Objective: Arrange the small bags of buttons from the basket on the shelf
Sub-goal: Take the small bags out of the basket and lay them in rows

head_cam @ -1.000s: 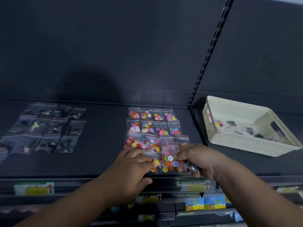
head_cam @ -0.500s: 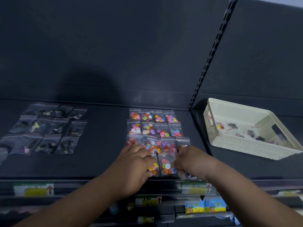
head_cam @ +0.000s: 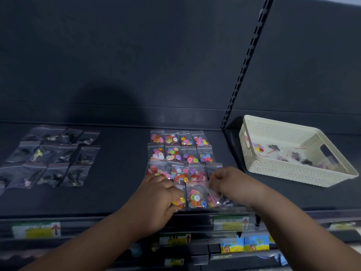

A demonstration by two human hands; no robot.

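The left hand [head_cam: 156,200] is laid palm down, fingers curled, over the front-left bags of the coloured grid; whether anything is gripped beneath it cannot be told. The right hand [head_cam: 230,184] is closed in a pinch on a small clear zip bag of pink and purple buttons [head_cam: 215,199] at the front right of the grid. Between the hands lies one clear bag of large multicoloured buttons [head_cam: 196,198], flat on the dark shelf [head_cam: 121,173]. Behind it, three rows of four clear bags of bright buttons [head_cam: 180,151] are counted, edges touching. Well apart to the left, a block of clear bags of dark buttons [head_cam: 52,155] is set in three rows; their number is blurred. To the right, a cream perforated plastic basket [head_cam: 283,171] holds several more bags.
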